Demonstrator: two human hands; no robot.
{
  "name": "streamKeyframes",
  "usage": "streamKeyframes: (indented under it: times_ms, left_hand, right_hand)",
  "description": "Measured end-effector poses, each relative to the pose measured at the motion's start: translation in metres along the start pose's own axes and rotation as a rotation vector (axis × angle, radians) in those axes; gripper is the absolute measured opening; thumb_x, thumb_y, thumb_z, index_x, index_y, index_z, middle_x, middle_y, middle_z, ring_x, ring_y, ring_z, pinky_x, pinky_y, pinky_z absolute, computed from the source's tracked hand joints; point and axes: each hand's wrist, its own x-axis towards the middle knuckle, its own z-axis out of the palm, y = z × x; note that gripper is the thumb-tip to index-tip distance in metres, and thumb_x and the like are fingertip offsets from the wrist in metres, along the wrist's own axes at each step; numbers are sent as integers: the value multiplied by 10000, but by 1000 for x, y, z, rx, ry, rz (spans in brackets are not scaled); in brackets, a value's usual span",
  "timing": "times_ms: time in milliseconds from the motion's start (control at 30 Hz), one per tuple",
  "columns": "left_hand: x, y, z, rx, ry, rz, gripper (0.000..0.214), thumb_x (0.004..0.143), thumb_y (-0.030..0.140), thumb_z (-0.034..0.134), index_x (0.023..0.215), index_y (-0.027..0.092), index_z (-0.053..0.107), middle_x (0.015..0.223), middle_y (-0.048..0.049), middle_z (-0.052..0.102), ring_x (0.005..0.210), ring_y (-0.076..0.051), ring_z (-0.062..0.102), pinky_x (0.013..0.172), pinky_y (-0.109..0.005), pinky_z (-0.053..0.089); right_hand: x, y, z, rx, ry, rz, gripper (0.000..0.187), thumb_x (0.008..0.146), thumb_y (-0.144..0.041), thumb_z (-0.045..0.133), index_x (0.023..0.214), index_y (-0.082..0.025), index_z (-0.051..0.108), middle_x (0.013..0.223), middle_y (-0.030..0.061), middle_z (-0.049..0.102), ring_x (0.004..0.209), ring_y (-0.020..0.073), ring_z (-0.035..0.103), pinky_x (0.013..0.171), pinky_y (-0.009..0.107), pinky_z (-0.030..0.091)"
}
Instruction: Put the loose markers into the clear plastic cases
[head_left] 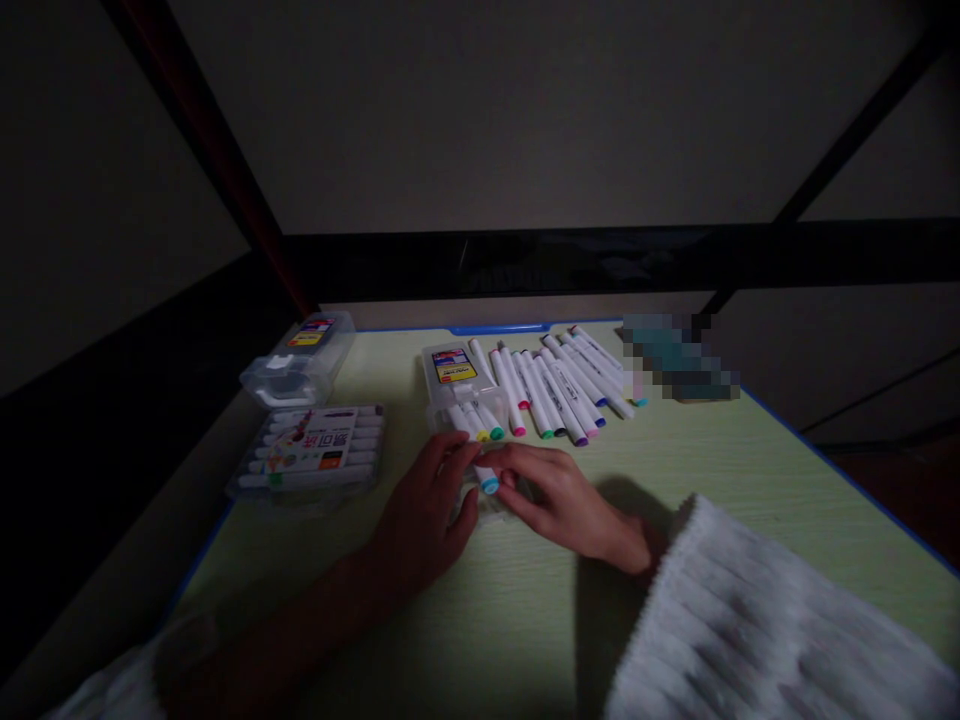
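Observation:
My left hand (427,510) and my right hand (559,500) meet at the middle of the pale green table (750,480). Together their fingertips pinch a white marker with a light blue cap (489,483). Just beyond my fingers stands a clear plastic marker case (454,385) with a few white markers sticking out of it. A row of several white markers with coloured caps (559,385) lies spread out to the right of that case.
At the left lie a flat pack of markers (315,450) and, behind it, a clear plastic case (300,365). A blurred dark object (679,360) sits at the far right corner. A dark metal frame (600,255) runs behind the table. White knit sleeves cover my forearms.

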Motion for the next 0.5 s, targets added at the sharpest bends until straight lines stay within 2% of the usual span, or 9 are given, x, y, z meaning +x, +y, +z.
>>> streamKeyframes:
  times_ms: [500]
  left_hand:
    - [1,0,0,21,3,20,386,808,111,423,1189,147,373,1140,-117,449,1065,-213,473,902,-371,459]
  right_hand:
    - [1,0,1,-16,-39,19,142,846,-160,440,927,-123,551,683,11,520,600,111,477,553,228,399]
